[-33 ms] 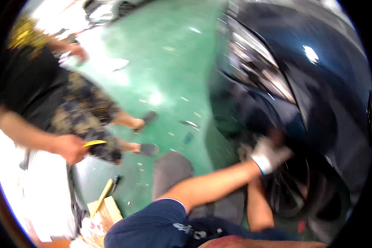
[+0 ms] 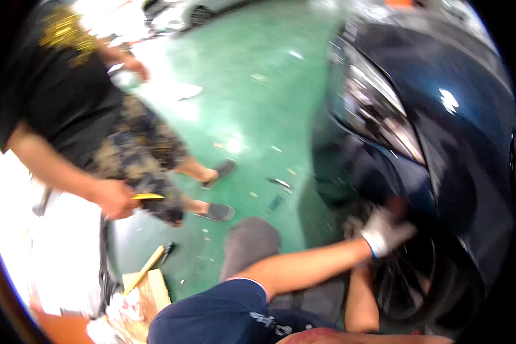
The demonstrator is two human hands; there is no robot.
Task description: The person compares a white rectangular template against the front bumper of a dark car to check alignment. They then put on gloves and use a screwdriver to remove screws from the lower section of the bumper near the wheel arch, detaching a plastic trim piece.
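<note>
My left hand (image 2: 386, 231), in a white glove with a blue cuff edge, reaches to the front wheel arch of a dark blue car (image 2: 470, 126). It is nearest to the bumper's lower rear corner, just above the wheel (image 2: 404, 281). Motion blur smears its fingers, so what it holds, if anything, is unclear. My right forearm rises from the lower edge and passes behind my left wrist. Only a blurred bit of my right hand (image 2: 352, 227) shows by the bumper edge; its fingers cannot be made out. The headlight (image 2: 378, 100) sits above.
At left stands another person (image 2: 57, 103), a thin curved yellow thing (image 2: 148, 196) in one hand. Cardboard (image 2: 155, 292) with a yellow-handled tool (image 2: 145, 268) lies at lower left. Small scraps and a slim dark object (image 2: 280, 183) litter the green floor (image 2: 258, 126).
My view has swung slightly, so the car, the other person and the floor all sit farther right in the picture. My hands stay at the same bumper corner.
</note>
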